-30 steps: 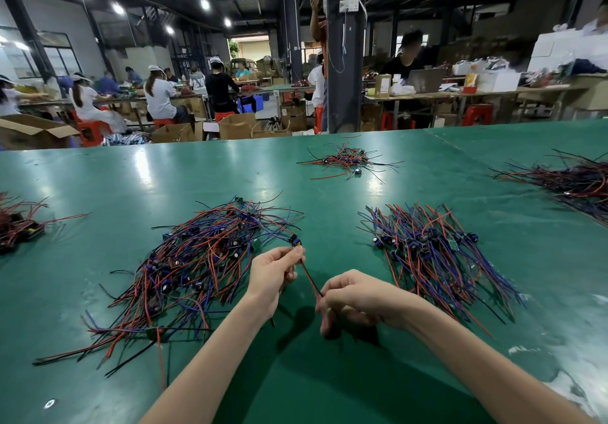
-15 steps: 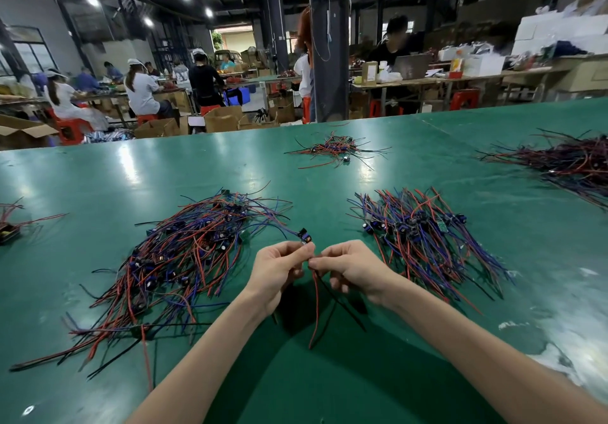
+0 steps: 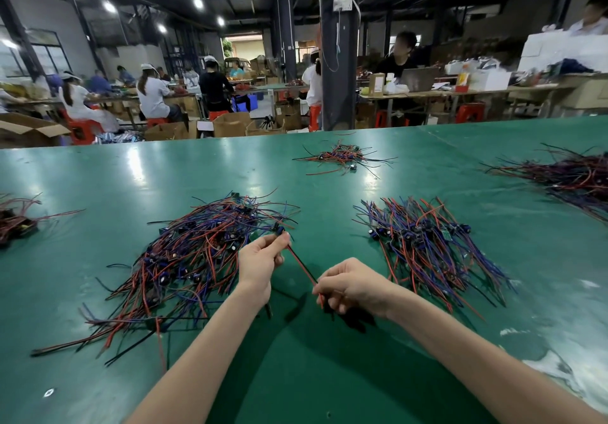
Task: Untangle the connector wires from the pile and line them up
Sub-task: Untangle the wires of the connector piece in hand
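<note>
A tangled pile of red, blue and black connector wires [image 3: 194, 259] lies on the green table [image 3: 302, 374] at centre left. To its right lies a second group of wires [image 3: 427, 242], lying more nearly side by side. Between the two, my left hand [image 3: 260, 264] pinches the connector end of one red-and-black wire [image 3: 301, 264]. My right hand [image 3: 350, 287] grips the same wire lower down, and the wire runs taut between both hands just above the table.
A small wire pile [image 3: 342, 157] lies farther back at centre. A large dark pile [image 3: 572, 177] sits at the far right, and another bundle [image 3: 16, 219] at the left edge. Beyond the table's far edge, people sit working among cardboard boxes and a pillar [image 3: 339, 45].
My right hand has slid down along the wire, away from my left hand. The wire, which hung slack half a second ago, is now stretched straight between the hands.
</note>
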